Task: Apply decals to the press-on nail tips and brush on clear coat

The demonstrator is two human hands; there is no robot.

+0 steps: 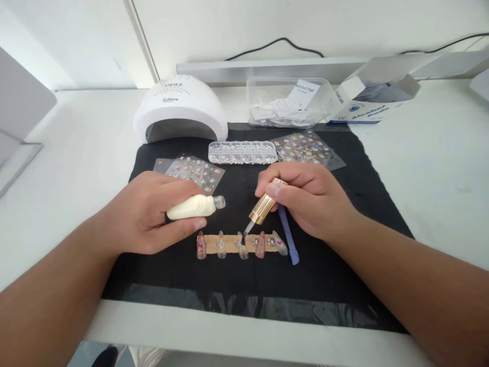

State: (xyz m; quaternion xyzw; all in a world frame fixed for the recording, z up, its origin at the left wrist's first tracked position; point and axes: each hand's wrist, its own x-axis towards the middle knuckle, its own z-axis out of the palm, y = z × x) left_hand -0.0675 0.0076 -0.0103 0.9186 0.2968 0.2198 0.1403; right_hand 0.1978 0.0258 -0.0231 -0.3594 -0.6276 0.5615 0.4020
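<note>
My left hand grips a cream nail-polish bottle lying sideways, its uncapped neck pointing right. My right hand pinches the gold brush cap, and the dark brush tip touches the middle false nail. Several decorated false nails are stuck in a row on a tan strip on the black mat. A lilac stick tool lies under my right hand, just right of the strip.
A white UV nail lamp stands at the mat's back left. A clear rhinestone box, two sticker sheets, a clear tub of alcohol pads and a torn-open blue-and-white box lie behind. The desk's front edge is close.
</note>
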